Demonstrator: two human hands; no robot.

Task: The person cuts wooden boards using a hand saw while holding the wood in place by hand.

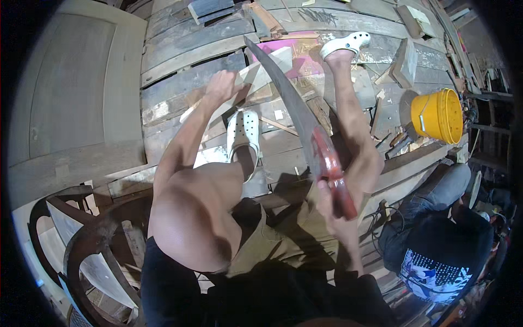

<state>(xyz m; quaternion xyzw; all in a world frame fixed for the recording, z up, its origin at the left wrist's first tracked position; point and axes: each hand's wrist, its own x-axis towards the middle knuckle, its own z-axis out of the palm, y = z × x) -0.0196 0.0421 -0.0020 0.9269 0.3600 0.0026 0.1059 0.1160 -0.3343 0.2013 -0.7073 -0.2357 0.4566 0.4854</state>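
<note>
Right hand (333,203) is clenched on the red handle of the long curved blade (291,92), tip up-left, beyond the left hand (220,86). Left hand is on the pale board (253,75), fingers curled; can't tell if it's gripping. I'd pin the board firmly, fingers off the blade line. In the way: white clog (243,128) just below left hand. Yellow bucket (430,117) right of right hand.

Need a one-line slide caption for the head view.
Right hand grips a long, curved, red-handled grey metal blade; left hand is at a pale, flat wooden board.
</note>
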